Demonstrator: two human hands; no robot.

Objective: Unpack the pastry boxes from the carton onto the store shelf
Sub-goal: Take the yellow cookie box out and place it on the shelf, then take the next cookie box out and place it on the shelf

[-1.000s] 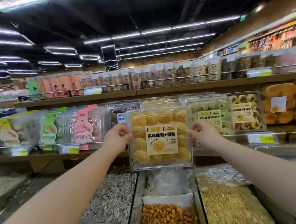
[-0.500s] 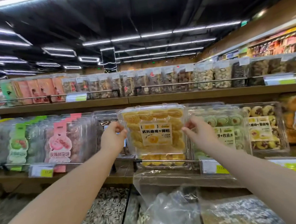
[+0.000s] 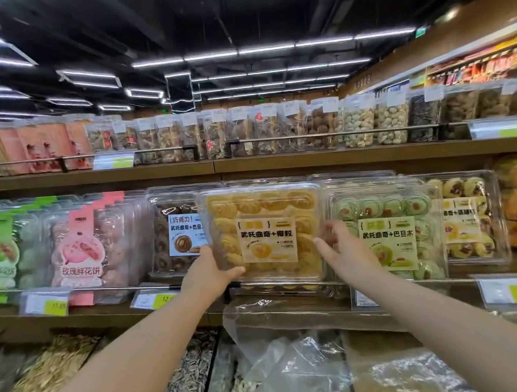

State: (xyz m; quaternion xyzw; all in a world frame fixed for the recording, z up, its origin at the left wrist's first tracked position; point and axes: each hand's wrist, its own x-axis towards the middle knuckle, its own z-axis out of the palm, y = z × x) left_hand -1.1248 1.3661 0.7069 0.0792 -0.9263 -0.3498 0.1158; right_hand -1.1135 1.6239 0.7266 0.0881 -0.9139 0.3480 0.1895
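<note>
Half released: right hand opens beside pastry box.

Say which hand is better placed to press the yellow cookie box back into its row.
Left, probably. The left hand grips the yellow cookie box at its lower left corner, thumb across the front. The right hand is blurred at the right edge, fingers loose, beside the green box.
</note>
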